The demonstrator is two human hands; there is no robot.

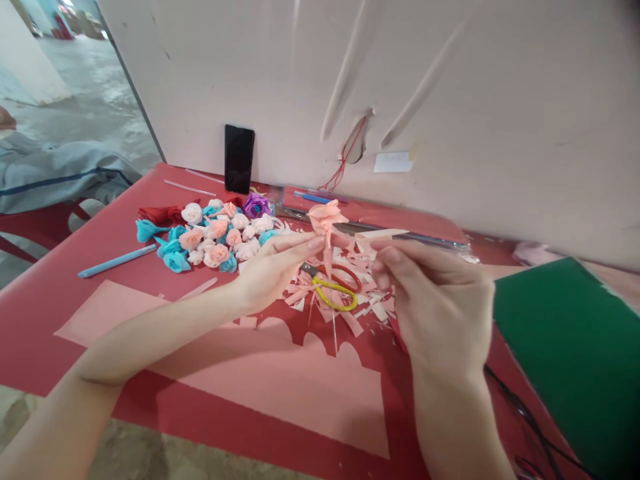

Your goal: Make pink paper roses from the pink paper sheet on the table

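The left hand (273, 267) pinches a pink flower (327, 217) at its base; scissors (336, 295) lie toward six o'clock. At four o'clock, the right hand (443, 300) curls; whether its grip pinches anything, I cannot tell.

Peach paper flower (327, 216), upright, flared at top

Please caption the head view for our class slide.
Left hand holding a peach paper flower, the right hand beside it, scissors and paper scraps below.
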